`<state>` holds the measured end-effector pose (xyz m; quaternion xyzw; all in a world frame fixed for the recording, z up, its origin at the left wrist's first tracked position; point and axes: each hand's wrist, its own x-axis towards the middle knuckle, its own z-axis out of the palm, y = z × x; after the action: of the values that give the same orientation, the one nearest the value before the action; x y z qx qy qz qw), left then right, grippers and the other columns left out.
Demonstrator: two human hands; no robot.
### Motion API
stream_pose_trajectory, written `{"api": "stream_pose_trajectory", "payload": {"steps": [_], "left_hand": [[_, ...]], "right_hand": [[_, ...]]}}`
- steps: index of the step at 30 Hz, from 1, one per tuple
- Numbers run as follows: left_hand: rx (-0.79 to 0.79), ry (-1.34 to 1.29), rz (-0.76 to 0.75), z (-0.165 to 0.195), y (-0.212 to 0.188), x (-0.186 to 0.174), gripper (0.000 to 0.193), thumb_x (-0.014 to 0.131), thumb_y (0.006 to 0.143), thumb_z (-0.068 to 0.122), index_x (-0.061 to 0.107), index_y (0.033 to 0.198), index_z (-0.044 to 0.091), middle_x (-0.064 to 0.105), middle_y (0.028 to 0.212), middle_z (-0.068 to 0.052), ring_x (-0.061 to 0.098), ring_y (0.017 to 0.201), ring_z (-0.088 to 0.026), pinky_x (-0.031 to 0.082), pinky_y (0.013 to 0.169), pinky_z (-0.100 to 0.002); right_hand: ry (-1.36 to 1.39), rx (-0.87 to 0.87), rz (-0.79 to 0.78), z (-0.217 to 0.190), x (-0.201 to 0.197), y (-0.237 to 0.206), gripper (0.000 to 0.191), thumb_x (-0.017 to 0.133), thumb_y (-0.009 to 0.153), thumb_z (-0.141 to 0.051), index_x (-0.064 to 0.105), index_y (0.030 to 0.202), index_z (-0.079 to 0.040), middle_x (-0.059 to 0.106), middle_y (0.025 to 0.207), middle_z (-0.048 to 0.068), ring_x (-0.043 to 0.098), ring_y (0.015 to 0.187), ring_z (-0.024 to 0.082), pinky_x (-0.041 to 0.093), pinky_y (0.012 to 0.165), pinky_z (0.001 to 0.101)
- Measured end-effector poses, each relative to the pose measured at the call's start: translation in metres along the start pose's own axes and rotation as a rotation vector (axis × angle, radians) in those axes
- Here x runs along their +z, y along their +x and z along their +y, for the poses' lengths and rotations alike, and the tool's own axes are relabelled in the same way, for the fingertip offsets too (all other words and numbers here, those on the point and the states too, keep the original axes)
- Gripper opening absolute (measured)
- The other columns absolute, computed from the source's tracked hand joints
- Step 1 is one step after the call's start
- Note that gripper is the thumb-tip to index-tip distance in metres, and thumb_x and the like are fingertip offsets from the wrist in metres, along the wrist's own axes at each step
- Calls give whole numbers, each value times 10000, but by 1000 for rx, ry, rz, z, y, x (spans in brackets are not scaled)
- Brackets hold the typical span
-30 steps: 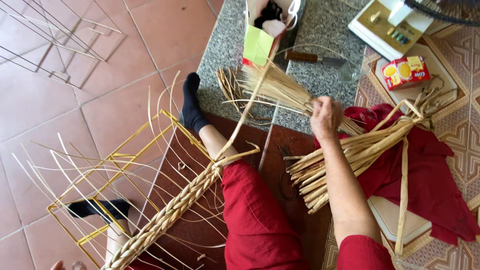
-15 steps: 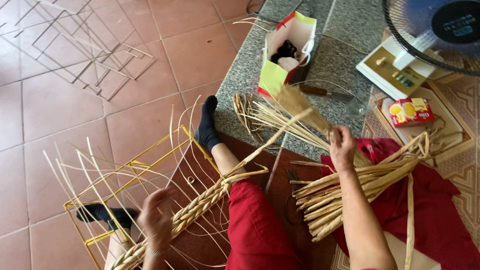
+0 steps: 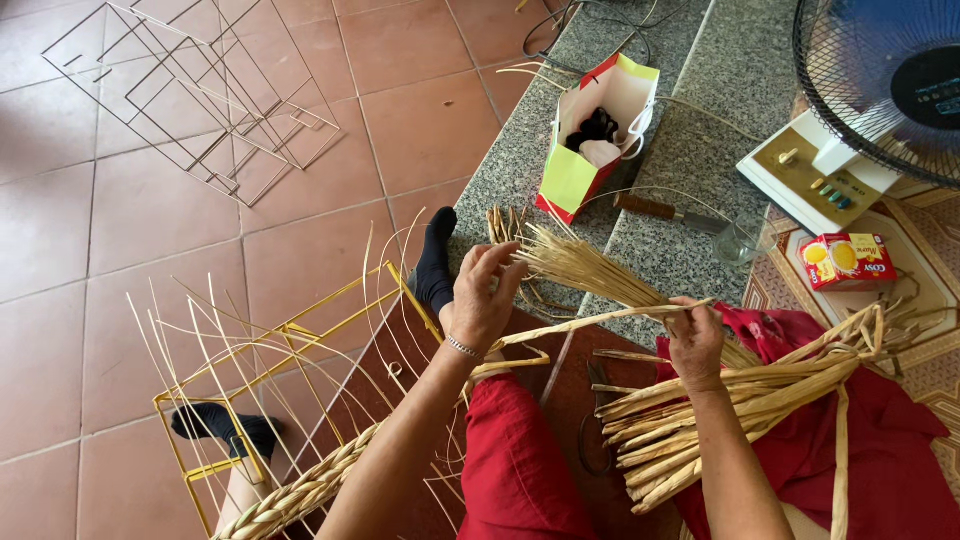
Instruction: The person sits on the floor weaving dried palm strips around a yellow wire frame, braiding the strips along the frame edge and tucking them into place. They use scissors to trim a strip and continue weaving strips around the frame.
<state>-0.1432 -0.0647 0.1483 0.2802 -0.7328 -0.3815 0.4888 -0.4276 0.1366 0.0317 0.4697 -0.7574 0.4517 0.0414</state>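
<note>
Over on the far left there's a bare wire frame point(image 3: 190, 95) lying on the tiles, then closer in a yellow wire frame point(image 3: 300, 350) with thin strands sticking up out of it and a woven braid point(image 3: 310, 485) running along its lower edge. The left hand point(image 3: 482, 300) is up with fingers spread and loose, closed on nothing that I can see, just beside the near end of 1 long reed strip point(image 3: 600, 320). That strip runs flat across to the right hand point(image 3: 695, 340), which has it pinched between thumb and fingers. My guess is it's light, springy and a bit brittle, so it'd kink if bent hard; better to hold it near the end and let the rest flex. Under the right hand sits a tied reed bundle point(image 3: 740, 400) on a red cloth point(image 3: 880, 450). Up on the granite step, an open paper bag point(image 3: 575, 165) holds something dark plus something pale, and there's a small red box point(image 3: 845, 258) closed by the fan point(image 3: 880, 80).
</note>
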Motion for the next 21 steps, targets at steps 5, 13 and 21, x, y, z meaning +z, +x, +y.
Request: {"api": "stream_pose_trajectory", "payload": {"steps": [5,13,21], "left_hand": [[-157,4,18,-26,0,-10,115,806,884,75,716,955,60,743,890,-60,695,791,-115,582,715,-256],[-478,-626,151,-59,-30,-75,65,662,991,32,694,1046,20,741,1025,-103,710,926,-167,602,873,-317],[-601,-502,543,-69,-74,-181,63,559,1027,29,564,1086,9,722,1010,-164,754,916,-260,635,871,-389]], "right_hand": [[-88,-186,74,-11,12,12,276,570,1115,-336,694,1090,-90,586,847,1,506,849,214,398,873,399],[-143,-463,74,-67,55,53,208,574,1118,-282,651,1017,-116,619,840,-10,517,778,167,358,858,368],[-257,-614,62,-96,98,73,87,685,1044,-220,647,1057,-142,692,912,-5,623,868,176,408,890,382]]}}
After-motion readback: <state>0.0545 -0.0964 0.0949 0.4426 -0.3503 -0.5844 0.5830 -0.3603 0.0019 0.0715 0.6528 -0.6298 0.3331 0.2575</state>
